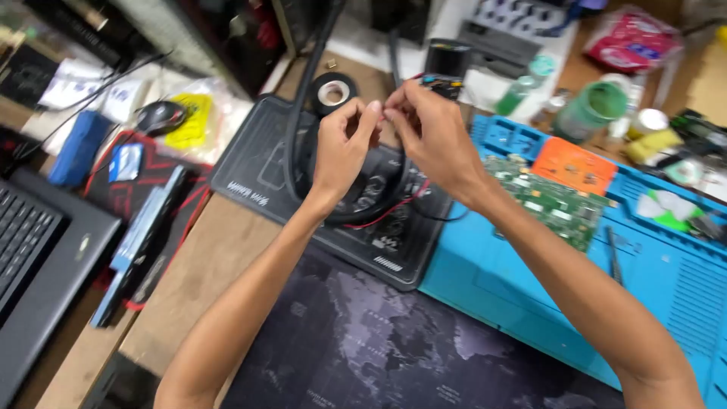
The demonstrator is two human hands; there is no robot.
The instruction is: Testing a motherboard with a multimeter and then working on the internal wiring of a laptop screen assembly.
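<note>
Carefully, my left hand and right hand pinch thin wire ends together; tugging too hard could snap them.

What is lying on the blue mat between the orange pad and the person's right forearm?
In the head view, a green circuit board lies on the blue mat, between the orange pad and the right forearm.

Laptop far left, tape roll behind hands, circuit board on mat (right side)
</note>
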